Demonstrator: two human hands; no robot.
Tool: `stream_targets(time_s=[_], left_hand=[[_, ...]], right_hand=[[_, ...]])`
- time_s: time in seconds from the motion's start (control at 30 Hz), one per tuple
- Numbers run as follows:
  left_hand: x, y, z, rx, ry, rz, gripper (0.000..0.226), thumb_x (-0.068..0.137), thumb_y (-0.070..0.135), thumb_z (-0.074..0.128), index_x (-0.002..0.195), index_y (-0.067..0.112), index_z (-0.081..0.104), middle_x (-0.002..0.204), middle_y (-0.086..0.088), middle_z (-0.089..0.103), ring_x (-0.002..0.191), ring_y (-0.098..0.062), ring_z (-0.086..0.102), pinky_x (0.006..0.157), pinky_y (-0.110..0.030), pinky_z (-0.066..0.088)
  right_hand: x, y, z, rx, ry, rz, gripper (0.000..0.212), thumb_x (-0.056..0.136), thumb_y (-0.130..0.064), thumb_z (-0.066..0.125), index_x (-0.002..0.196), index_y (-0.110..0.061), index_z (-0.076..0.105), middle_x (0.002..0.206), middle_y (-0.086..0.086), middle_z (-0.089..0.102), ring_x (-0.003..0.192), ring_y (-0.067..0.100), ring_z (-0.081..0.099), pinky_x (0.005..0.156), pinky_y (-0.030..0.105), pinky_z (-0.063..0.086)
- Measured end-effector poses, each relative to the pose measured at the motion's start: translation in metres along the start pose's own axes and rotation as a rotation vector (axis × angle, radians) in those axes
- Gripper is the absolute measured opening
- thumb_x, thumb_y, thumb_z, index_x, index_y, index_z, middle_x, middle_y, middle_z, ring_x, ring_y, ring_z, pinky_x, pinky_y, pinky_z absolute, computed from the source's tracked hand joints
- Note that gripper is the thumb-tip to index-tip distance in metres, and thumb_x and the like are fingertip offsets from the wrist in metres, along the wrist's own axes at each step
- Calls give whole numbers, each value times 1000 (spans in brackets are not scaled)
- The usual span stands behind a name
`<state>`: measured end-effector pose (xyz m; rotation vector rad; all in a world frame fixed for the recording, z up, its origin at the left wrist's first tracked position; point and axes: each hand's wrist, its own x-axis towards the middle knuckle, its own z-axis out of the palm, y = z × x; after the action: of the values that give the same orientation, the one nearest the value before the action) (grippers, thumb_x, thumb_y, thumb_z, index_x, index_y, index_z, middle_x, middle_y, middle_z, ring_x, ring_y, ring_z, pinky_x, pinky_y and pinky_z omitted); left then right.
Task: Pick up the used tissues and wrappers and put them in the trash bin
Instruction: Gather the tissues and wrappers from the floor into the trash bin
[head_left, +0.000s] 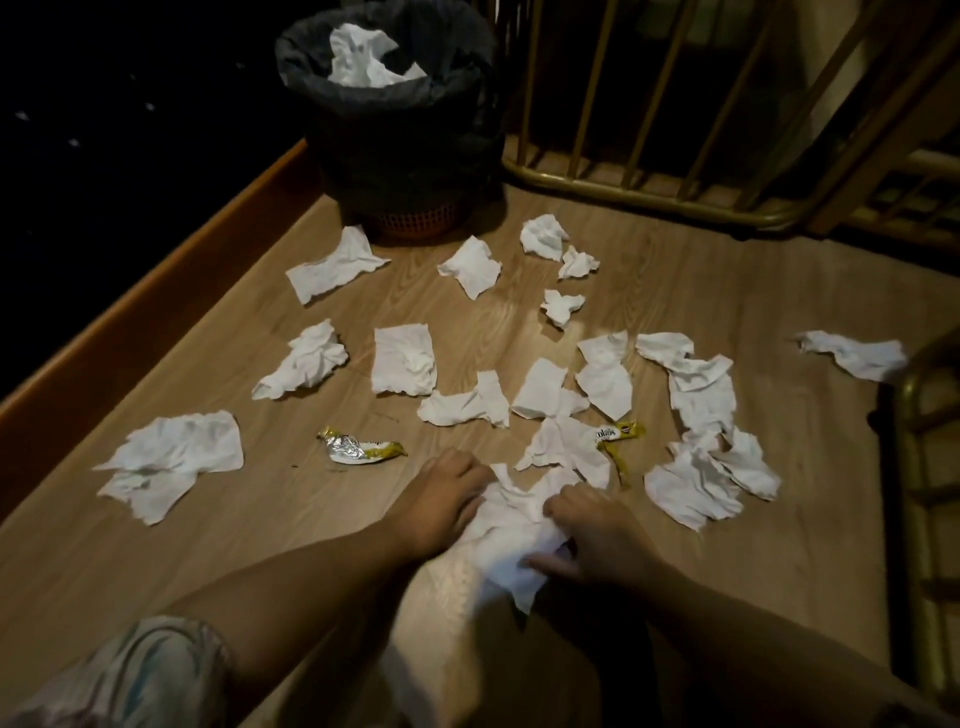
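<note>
Several crumpled white tissues lie scattered over the wooden floor (156, 561). My left hand (441, 499) and my right hand (592, 530) both press and grip one large crumpled tissue (506, 525) near the front. A yellow and silver wrapper (358, 447) lies just left of my left hand. A second yellow wrapper (615, 436) sits partly on a tissue beyond my right hand. The trash bin (395, 156), lined with a black bag, stands at the back and holds a white tissue (363, 57).
A brass railing (649, 192) runs along the back right and another metal frame (914, 467) stands at the right edge. A raised wooden border (156, 291) lines the left side, with darkness beyond. My knee in patterned cloth (145, 675) shows at bottom left.
</note>
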<state>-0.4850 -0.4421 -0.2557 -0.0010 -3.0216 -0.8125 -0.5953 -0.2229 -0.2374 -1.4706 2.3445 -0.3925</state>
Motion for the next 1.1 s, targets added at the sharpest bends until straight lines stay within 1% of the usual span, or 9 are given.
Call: stream_targets(time_s=[0.07, 0.23, 0.37, 0.5, 0.63, 0.77, 0.87, 0.97, 1.1], left_hand=[[-3, -4, 4, -4, 12, -21, 6, 92, 16, 52, 96, 17, 56, 99, -6, 56, 91, -21, 48, 77, -31, 39], [-2, -8, 8, -77, 85, -172, 11, 88, 19, 45, 92, 19, 55, 92, -2, 49, 85, -19, 46, 77, -33, 36], [11, -2, -1, -335, 257, -373, 40, 86, 35, 31, 70, 8, 56, 75, -9, 50, 74, -22, 46, 70, -36, 37], [34, 11, -10, -475, 477, -573, 42, 95, 32, 58, 55, 27, 50, 64, -5, 51, 63, -9, 45, 60, -30, 32], [53, 17, -8, -522, 628, -708, 14, 85, 8, 67, 71, 7, 62, 86, -14, 58, 77, -18, 51, 68, -24, 35], [60, 22, -6, -617, 663, -735, 17, 90, 8, 57, 75, 14, 51, 77, -12, 59, 69, -34, 56, 59, -44, 47], [59, 32, -8, -628, 579, -704, 8, 95, 4, 48, 93, 11, 46, 78, 2, 56, 72, -24, 58, 58, -36, 48], [59, 35, -7, -654, 474, -598, 11, 95, 8, 49, 105, 9, 45, 83, 4, 58, 73, -11, 56, 61, -26, 46], [66, 37, 0, -569, 431, -426, 38, 87, 44, 56, 71, 10, 54, 63, -2, 54, 60, -15, 52, 58, -28, 40]], right_hand=[[-7, -3, 11, -30, -103, -11, 60, 78, -76, 44, 104, -24, 57, 96, -3, 57, 86, 10, 48, 74, 26, 39], [-8, 2, 19, -124, -2, -229, 21, 75, -35, 75, 82, -23, 60, 82, -3, 59, 73, 10, 55, 65, 18, 36], [2, 6, 6, -20, 26, -116, 13, 79, -32, 61, 78, -19, 61, 89, 2, 63, 85, 17, 58, 74, 32, 49], [23, 4, -27, 266, 94, 67, 16, 83, -26, 44, 69, -29, 41, 68, -6, 45, 64, 11, 40, 61, 29, 38], [45, 10, -63, 186, 81, 10, 8, 88, -9, 52, 88, -15, 46, 85, 1, 50, 75, 15, 42, 67, 29, 33], [34, 23, -65, -2, -10, -132, 37, 92, -50, 48, 118, -23, 49, 109, 0, 57, 93, 15, 52, 74, 31, 45], [21, 24, -42, -155, -246, -243, 72, 83, -73, 45, 134, -22, 42, 124, 3, 51, 106, 16, 50, 86, 32, 45], [13, 18, -20, -179, -381, -312, 63, 90, -56, 52, 140, -20, 36, 139, 13, 46, 120, 24, 50, 94, 37, 44], [13, 4, -31, -245, -332, -362, 37, 99, -35, 46, 128, -12, 48, 125, 11, 51, 104, 22, 52, 72, 26, 30]])
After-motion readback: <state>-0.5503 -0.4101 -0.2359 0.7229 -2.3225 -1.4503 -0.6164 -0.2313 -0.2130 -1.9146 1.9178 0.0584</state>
